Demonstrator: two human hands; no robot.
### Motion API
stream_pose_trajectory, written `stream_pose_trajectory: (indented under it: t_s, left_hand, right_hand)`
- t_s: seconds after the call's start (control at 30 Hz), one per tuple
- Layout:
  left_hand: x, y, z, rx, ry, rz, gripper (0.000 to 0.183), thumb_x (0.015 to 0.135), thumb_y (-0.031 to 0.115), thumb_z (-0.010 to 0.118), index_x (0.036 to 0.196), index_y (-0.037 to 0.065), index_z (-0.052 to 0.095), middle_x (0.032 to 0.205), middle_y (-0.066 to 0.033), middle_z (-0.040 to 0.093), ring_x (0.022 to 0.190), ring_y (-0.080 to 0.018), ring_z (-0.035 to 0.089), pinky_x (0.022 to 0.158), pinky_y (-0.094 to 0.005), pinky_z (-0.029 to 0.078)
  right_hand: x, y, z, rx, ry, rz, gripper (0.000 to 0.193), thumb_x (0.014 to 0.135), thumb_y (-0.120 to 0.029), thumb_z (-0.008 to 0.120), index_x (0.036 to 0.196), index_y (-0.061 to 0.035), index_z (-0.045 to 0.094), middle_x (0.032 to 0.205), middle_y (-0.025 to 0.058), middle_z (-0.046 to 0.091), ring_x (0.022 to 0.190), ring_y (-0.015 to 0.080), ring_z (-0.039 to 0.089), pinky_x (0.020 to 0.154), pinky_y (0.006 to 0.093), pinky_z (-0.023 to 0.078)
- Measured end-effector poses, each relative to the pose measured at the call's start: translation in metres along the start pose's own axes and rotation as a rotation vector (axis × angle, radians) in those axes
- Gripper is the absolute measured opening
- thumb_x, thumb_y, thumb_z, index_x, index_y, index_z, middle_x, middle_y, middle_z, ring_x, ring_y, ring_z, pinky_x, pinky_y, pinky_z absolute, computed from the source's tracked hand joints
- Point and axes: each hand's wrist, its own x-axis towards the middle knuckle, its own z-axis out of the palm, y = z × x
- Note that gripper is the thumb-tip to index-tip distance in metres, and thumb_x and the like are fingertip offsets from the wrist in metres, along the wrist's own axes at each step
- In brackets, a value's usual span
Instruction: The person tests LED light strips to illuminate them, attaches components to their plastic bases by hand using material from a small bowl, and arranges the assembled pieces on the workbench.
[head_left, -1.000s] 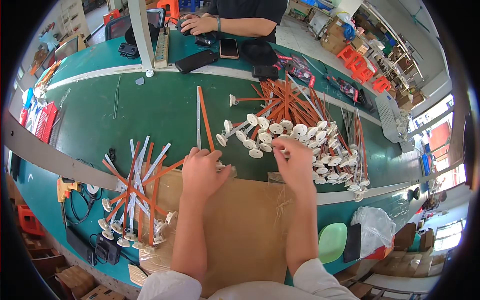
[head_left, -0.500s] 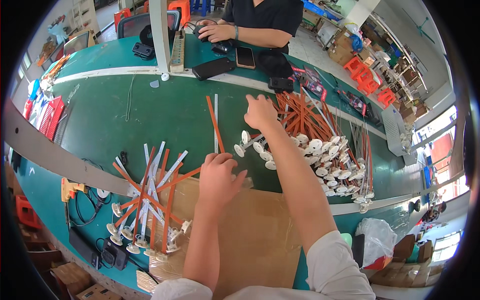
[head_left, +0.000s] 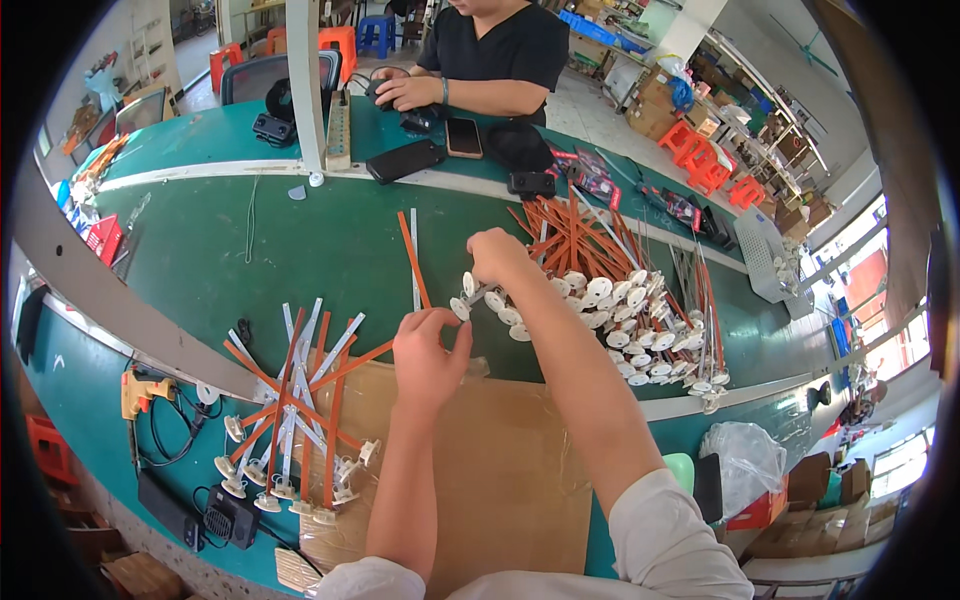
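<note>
Nearing white disc (head_left: 460, 309): left fingers (head_left: 437, 318)

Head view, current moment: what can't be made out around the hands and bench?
In the head view:
Whether the right hand holds anything: the hand itself hides its underside.
Lower ends of the orange strip and silver strip: behind the left hand.
Full shape of the green item: partly behind the right sleeve.
Upper head of the person opposite: cut off by the top edge.

orange stools (head_left: 708, 172) on pale floor (head_left: 600, 105) | loaded shelving (head_left: 768, 92), right | bright window (head_left: 898, 462), lower right
</note>
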Motion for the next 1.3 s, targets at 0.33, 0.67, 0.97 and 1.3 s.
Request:
stream_pose_trajectory:
  t_s: [0.33, 0.67, 0.97, 1.3]
  left_hand:
    - [0.001, 0.002, -0.006, -0.716, -0.213, -0.414, 0.017, 0.096, 0.014, 0.06, 0.09, -0.001, 0.068, 0.089, -0.0103, 0.073, 0.066, -0.0167, 0.066, 0.056, -0.0288, 0.051]
    - [-0.004, 0.008, -0.009, -1.345, -0.716, -0.568, 0.031, 0.103, 0.021, 0.051, 0.116, -0.005, 0.064, 0.109, -0.0128, 0.069, 0.099, -0.0196, 0.069, 0.085, -0.0332, 0.058]
    - [-0.003, -0.001, -0.006, -1.381, -0.55, -0.638, 0.033, 0.09, 0.0, 0.066, 0.122, -0.003, 0.059, 0.105, -0.0144, 0.07, 0.095, -0.0213, 0.07, 0.079, -0.0311, 0.06]
    - [0.003, 0.001, -0.007, -1.004, -0.532, -0.644, 0.029, 0.081, -0.003, 0.076, 0.108, -0.002, 0.067, 0.098, -0.0108, 0.072, 0.087, -0.0167, 0.07, 0.074, -0.0281, 0.059]
  right_hand:
    - [-0.125, -0.048, -0.035, 0.574, 0.788, -0.323, 0.019, 0.08, -0.003, 0.068, 0.099, -0.0028, 0.069, 0.098, 0.0147, 0.067, 0.083, 0.032, 0.067, 0.068, 0.0384, 0.054]
    - [-0.209, -0.038, 0.023, 0.673, 0.949, -0.473, 0.018, 0.075, 0.009, 0.072, 0.089, -0.002, 0.072, 0.095, 0.0091, 0.071, 0.105, 0.0249, 0.068, 0.082, 0.0311, 0.057]
    - [-0.192, -0.028, 0.033, 1.111, 0.84, -0.266, 0.023, 0.075, 0.005, 0.077, 0.097, -0.0024, 0.072, 0.104, 0.0121, 0.072, 0.095, 0.0221, 0.071, 0.075, 0.0289, 0.057]
    - [-0.189, -0.014, 0.055, 0.859, 0.932, -0.315, 0.029, 0.071, 0.007, 0.075, 0.097, -0.0036, 0.073, 0.099, 0.0136, 0.074, 0.084, 0.0226, 0.074, 0.071, 0.0282, 0.06]
